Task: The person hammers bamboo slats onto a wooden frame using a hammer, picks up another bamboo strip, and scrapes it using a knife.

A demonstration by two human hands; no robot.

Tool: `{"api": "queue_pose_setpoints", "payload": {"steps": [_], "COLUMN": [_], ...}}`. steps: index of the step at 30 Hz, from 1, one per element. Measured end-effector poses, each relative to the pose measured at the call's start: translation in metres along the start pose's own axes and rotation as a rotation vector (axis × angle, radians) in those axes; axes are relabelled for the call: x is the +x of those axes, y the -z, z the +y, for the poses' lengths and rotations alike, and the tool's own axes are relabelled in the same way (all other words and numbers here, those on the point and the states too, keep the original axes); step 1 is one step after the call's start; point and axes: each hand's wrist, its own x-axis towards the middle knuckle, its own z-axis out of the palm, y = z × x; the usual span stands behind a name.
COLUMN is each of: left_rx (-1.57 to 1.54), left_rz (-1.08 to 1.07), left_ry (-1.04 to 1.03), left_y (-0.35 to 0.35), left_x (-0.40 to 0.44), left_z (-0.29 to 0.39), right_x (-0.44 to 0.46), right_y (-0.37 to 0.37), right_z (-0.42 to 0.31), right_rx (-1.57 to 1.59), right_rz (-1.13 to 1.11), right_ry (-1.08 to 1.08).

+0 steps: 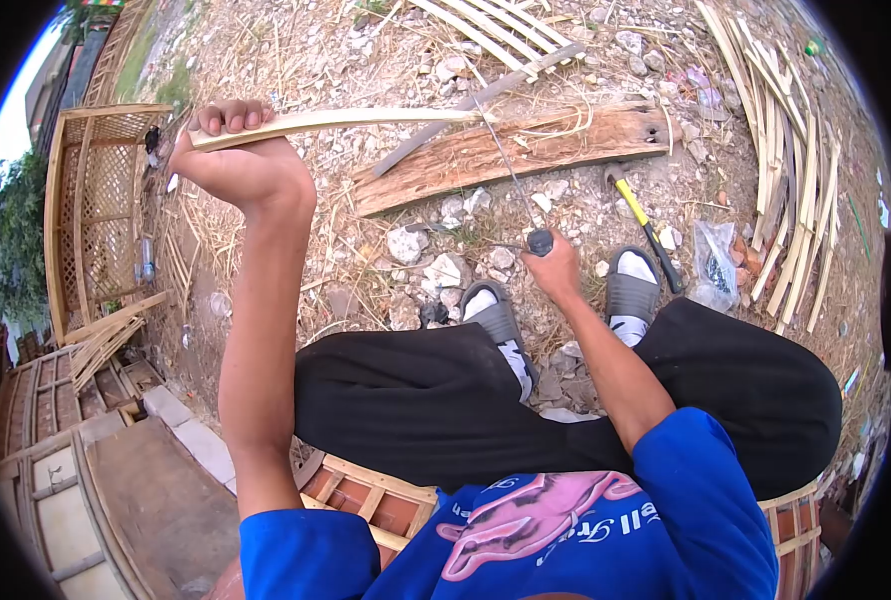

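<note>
Our left hand (231,160) grips the wooden strip (366,119), which extends rightward from this grip. Our right hand (558,270) is closed around the dark handle (540,242), and ahead of this hand lies the plank (426,178).

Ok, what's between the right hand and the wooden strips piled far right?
Head view: between the right hand and the wooden strips lie a grey sandal, a yellow-handled tool, a clear plastic bag and scattered stones.
</note>
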Motion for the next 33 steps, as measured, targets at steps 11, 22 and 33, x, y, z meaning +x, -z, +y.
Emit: {"api": "queue_pose_setpoints", "payload": {"steps": [11,22,33], "left_rx": [-0.044,-0.021,-0.027], "left_rz": [-0.022,-0.312,-0.603], "left_ry": [-0.049,-0.07,0.051], "left_y": [0.007,-0.004,-0.004], "left_x": [-0.001,-0.006,-0.012], "left_z": [0.012,0.016,0.018], "right_x": [0.006,0.007,0.008], "right_y": [0.002,-0.002,0.003], "right_z": [-0.017,-0.055,-0.097], "right_rx": [0.064,0.185,0.245], "right_rz": [0.023,-0.03,-0.078], "right_ry": [0.062,0.162,0.452]}}
